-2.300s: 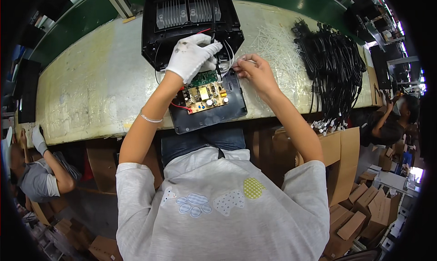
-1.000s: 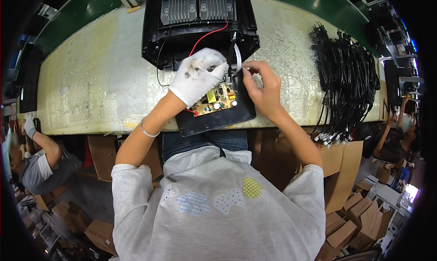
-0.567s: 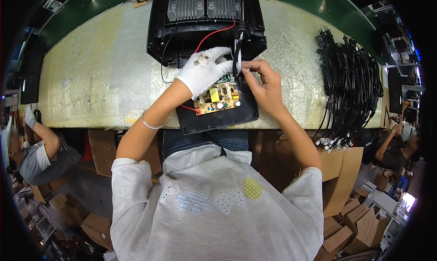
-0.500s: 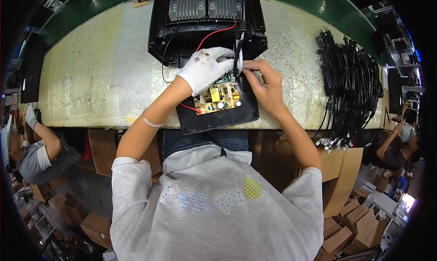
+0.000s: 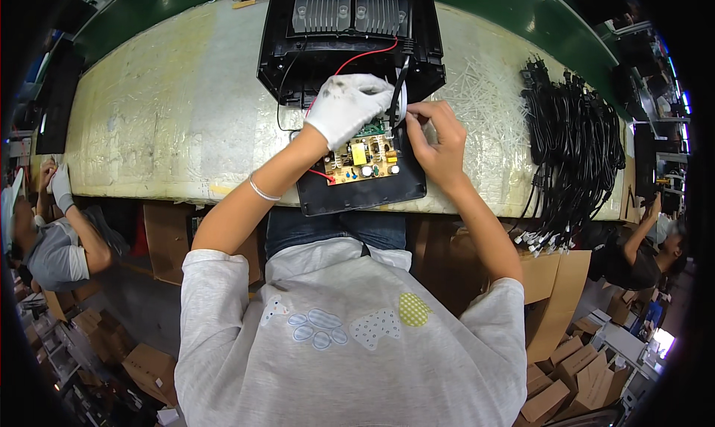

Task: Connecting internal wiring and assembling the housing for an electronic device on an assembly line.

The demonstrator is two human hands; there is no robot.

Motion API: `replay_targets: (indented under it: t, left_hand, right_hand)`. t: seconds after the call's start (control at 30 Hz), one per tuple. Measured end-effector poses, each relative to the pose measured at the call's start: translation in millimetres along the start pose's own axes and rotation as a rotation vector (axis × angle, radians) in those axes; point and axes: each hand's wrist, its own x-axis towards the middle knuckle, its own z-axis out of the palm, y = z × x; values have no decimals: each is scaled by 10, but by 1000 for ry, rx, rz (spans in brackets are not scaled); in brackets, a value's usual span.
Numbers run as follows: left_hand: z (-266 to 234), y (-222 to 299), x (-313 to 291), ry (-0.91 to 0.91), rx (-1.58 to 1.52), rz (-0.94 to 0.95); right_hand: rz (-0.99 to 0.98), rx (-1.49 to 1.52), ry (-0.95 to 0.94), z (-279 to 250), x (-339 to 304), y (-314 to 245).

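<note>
My left hand [image 5: 350, 108], in a white glove smudged at the knuckles, is closed with its fingertips at a black cable [image 5: 399, 81]. The cable comes down from an opened black housing [image 5: 275, 73]. My bare right hand [image 5: 441, 140] pinches near the lower end of a white strip [image 5: 403, 103] that curves beside the cable; its exact kind is unclear. Below my hands a circuit board [image 5: 360, 172] with a yellow transformer [image 5: 360, 153] lies on a black panel [image 5: 365, 198]. A red wire [image 5: 365, 53] runs from the housing. The left fingertips are partly hidden.
Metal heat sinks [image 5: 350, 10] fill the housing's far part. Thin white strips [image 5: 477, 92] lie scattered to the right, before a pile of black power cords [image 5: 570, 144]. Cardboard boxes [image 5: 558, 300] stand below the table edge. Other people [image 5: 63, 241] work at both sides.
The housing, panel and hands appear slightly farther right in the view. Both hands stay at the cable and white strip, with only a small shift of the fingers.
</note>
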Motion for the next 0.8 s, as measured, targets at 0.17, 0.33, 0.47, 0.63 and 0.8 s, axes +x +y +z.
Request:
replay_targets:
  t: [0.17,0.33,0.47,0.63,0.8]
  left_hand:
    - [128,-83,-255,309,394,515]
    - [124,-17,-303,369,539,594]
    - [172,-70,-282,420,543,575]
    - [96,-68,-357,328,680,687]
    - [-33,33,-326,143,822,964]
  right_hand:
    - [-164,-266,-22,-10,-1,-98]
    - [-265,-514,-103,-46,87,-264]
    - [-88,-519,-188,-43,40,-284]
    - [-97,-385,-192,-112,102,-257]
    - [-269,-307,-195,-196,133,-167]
